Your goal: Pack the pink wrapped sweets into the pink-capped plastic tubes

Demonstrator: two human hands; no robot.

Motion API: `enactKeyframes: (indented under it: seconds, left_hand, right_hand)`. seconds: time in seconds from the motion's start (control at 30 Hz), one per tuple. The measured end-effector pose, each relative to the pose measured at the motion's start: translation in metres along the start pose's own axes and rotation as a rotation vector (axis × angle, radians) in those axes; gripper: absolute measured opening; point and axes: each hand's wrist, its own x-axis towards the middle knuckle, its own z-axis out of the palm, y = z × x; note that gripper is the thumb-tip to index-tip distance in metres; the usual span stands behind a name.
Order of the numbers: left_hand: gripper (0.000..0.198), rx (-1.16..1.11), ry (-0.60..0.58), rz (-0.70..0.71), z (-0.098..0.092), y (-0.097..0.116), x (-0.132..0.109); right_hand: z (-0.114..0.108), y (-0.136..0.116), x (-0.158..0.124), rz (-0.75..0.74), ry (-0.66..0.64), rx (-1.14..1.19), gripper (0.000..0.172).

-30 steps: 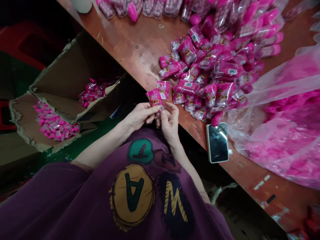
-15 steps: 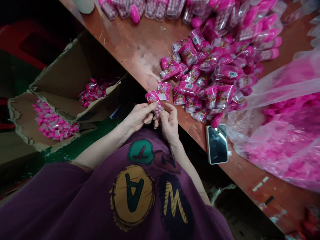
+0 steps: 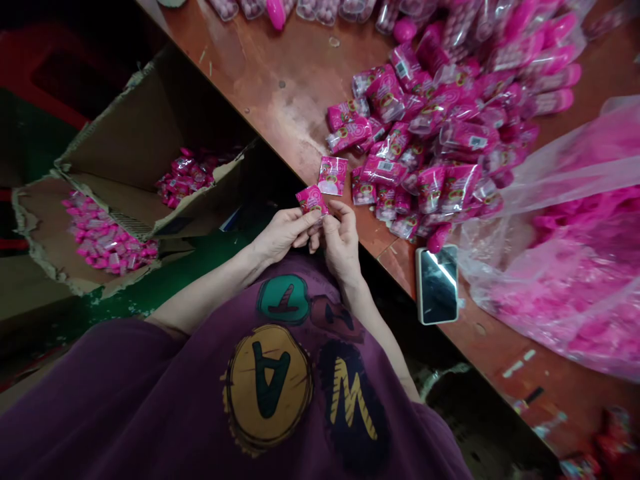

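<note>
Close to my body at the table's edge, my left hand (image 3: 286, 235) and my right hand (image 3: 342, 241) are both closed on one small candy bottle (image 3: 311, 199) with a pink printed wrapper. The left thumb presses on its front, while the right thumb and fingers pinch its lower end. My fingers cover most of the clear lower part. Just beyond the fingertips lies a flat pink printed sleeve (image 3: 333, 175) on the table. To the right of it is a heap of wrapped candy bottles (image 3: 390, 147), several with barcodes showing.
Unwrapped bottles of pink candy balls (image 3: 543, 80) lie at the back of the table (image 3: 280, 113). A phone (image 3: 438, 285) rests near the edge, beside a clear bag of pink pieces (image 3: 565, 280). Left and below, a cardboard box (image 3: 125, 147) holds many pink pieces.
The bottle has tipped and sunk lower between my fingers, so its candy-filled lower part is now mostly covered. Both hands keep hold of it. The whole view has shifted slightly.
</note>
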Motion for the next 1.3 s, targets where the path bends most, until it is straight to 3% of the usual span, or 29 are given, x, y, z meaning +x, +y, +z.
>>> enactKeyframes:
  seconds: [0.2, 0.33, 0.43, 0.5, 0.6, 0.67, 0.7, 0.77, 0.83, 0.9, 1.07, 1.17, 1.3]
  left_hand:
    - [0.041, 0.203, -0.088, 0.053, -0.007, 0.003, 0.003]
    - [0.035, 0.341, -0.151, 0.050, -0.007, 0.006, 0.002]
    - [0.035, 0.305, -0.101, 0.051, -0.005, 0.006, 0.003]
    - [0.033, 0.284, 0.025, 0.051, -0.006, 0.006, 0.006]
    - [0.026, 0.268, 0.220, 0.039, -0.011, 0.007, 0.015]
    - [0.026, 0.229, 0.276, 0.033, -0.015, 0.008, 0.022]
    - [0.027, 0.210, 0.287, 0.030, -0.015, 0.008, 0.025]
    - [0.029, 0.187, 0.306, 0.030, -0.015, 0.010, 0.031]
    - [0.031, 0.179, 0.330, 0.034, -0.013, 0.011, 0.036]
    - [0.031, 0.180, 0.350, 0.037, -0.011, 0.012, 0.040]
    - [0.029, 0.153, 0.324, 0.006, -0.011, 0.012, 0.045]
    - [0.029, 0.101, 0.313, -0.006, -0.012, 0.010, 0.045]
    - [0.027, 0.045, 0.311, -0.006, -0.011, 0.009, 0.046]
  right_hand:
    - [-0.007, 0.004, 0.003, 0.153, -0.138, 0.227, 0.045]
    - [-0.007, -0.006, 0.004, 0.184, -0.146, 0.166, 0.041]
    - [-0.018, -0.037, 0.011, 0.024, -0.058, -0.086, 0.035]
    - [-0.033, -0.066, 0.020, -0.172, 0.076, -0.319, 0.038]
    - [-0.053, -0.107, 0.033, -0.416, 0.307, -0.721, 0.056]
    - [-0.054, -0.119, 0.037, -0.452, 0.420, -1.021, 0.066]
    - [-0.049, -0.118, 0.037, -0.425, 0.422, -1.170, 0.065]
    - [-0.033, -0.102, 0.035, -0.319, 0.289, -1.423, 0.059]
    - [-0.014, -0.075, 0.032, -0.230, 0.083, -1.575, 0.054]
    - [-0.001, -0.045, 0.029, -0.213, 0.016, -1.659, 0.052]
    - [-0.006, -0.005, 0.027, -0.431, 0.074, -1.705, 0.040]
    - [-0.015, -0.003, 0.030, -0.554, 0.079, -1.626, 0.034]
    - [-0.022, -0.007, 0.037, -0.609, 0.156, -1.310, 0.022]
